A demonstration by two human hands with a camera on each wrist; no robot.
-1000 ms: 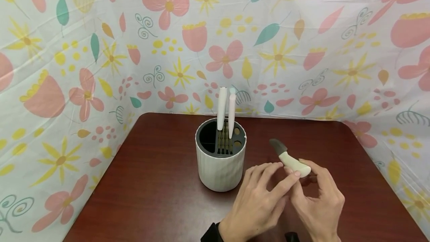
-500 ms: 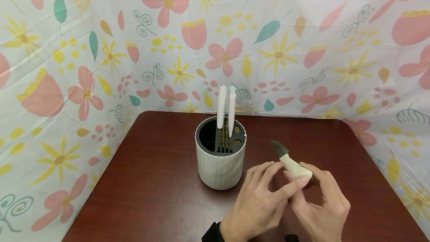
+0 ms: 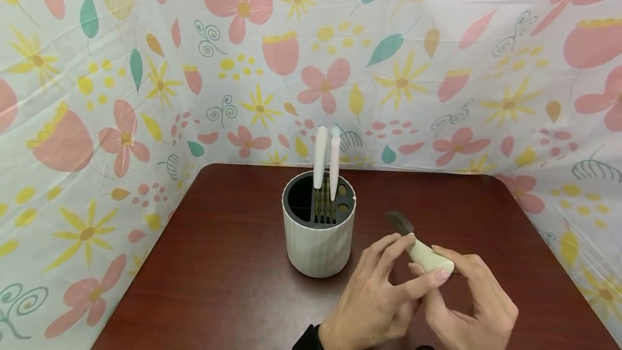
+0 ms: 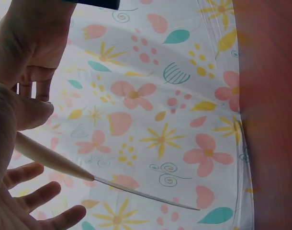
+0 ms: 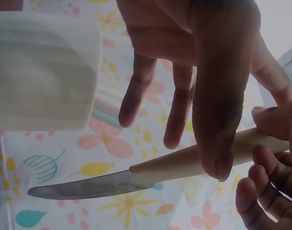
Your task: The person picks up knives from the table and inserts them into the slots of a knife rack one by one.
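Observation:
A small paring knife with a cream handle is held over the near right part of the table, its blade pointing away and to the left. My right hand pinches the butt end of the handle between thumb and fingers. My left hand reaches in from the left. Its thumb lies across the handle, while its other fingers stay spread and fairly straight beside it. From the left wrist the blade shows nearly edge-on.
Left of the hands stands a white ribbed utensil holder with a dark slotted top. A white handle and a pale pink handle rise from it. Flowered cloth hangs around the brown table.
Both hands and the knife have drifted a little nearer and to the right. The blade has turned to a narrower view, and my left thumb has moved along the handle toward its butt.

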